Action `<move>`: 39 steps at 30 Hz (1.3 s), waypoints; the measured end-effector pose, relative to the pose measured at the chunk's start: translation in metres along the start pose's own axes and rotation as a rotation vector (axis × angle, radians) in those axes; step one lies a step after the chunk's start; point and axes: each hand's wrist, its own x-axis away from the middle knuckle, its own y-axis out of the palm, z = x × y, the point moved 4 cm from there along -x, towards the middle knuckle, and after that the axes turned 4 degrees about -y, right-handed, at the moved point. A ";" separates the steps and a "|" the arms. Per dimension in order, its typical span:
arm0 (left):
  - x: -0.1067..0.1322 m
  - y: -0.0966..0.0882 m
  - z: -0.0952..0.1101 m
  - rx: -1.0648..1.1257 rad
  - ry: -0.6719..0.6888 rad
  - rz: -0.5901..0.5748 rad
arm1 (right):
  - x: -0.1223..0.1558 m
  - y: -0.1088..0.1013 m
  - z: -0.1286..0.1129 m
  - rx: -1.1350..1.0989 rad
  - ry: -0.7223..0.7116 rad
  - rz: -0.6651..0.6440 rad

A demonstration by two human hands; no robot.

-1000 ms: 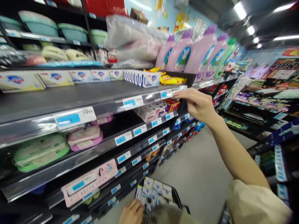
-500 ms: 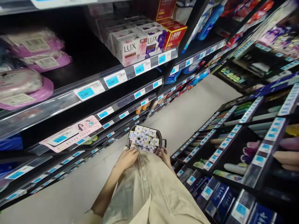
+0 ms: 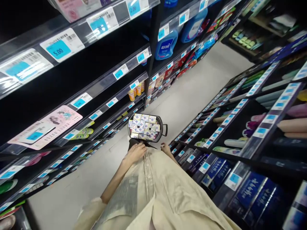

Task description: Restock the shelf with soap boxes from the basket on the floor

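A dark basket point(image 3: 163, 129) stands on the aisle floor just ahead of me, packed with several small white-and-blue boxes point(image 3: 144, 127). My left hand point(image 3: 135, 152) lies just short of the basket's near rim, against my beige shirt point(image 3: 163, 195), its fingers stretched out and holding nothing. My right hand point(image 3: 166, 149) hangs near the rim's right side. Only its back shows and its fingers are too small to read.
Dark shelves with blue price tags line both sides of a grey floor point(image 3: 192, 95). On the left are blue detergent bottles point(image 3: 167, 44), orange jars point(image 3: 136, 91) and a pink sign point(image 3: 45, 127). Dark-blue boxes point(image 3: 251, 191) fill the low right shelf.
My view has swung down from the upper soap shelves to the floor. My right hand left the shelf edge and dropped beside the basket. Both hands have since drawn back a little from the rim.
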 end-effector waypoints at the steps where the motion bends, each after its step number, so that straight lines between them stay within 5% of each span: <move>1: 0.001 0.004 0.003 0.016 -0.003 -0.011 | 0.002 0.002 0.003 0.026 -0.016 -0.019; 7: -0.004 0.031 0.003 0.133 0.036 0.028 | 0.002 -0.004 0.025 0.080 -0.075 -0.018; 14: -0.042 0.071 -0.040 0.295 -0.077 0.023 | 0.004 -0.009 0.085 0.098 0.012 0.061; 21: -0.079 0.144 -0.098 0.407 -0.466 0.008 | 0.000 0.005 0.129 0.143 0.008 0.095; 29: -0.071 0.231 -0.141 0.503 -0.899 -0.122 | -0.037 0.053 0.141 0.185 -0.034 0.029; 34: -0.081 0.267 -0.165 0.554 -1.017 -0.117 | -0.088 0.103 0.137 0.156 -0.096 -0.060; 39: -0.118 0.290 -0.201 0.595 -1.114 -0.131 | -0.132 0.154 0.132 0.074 -0.107 -0.150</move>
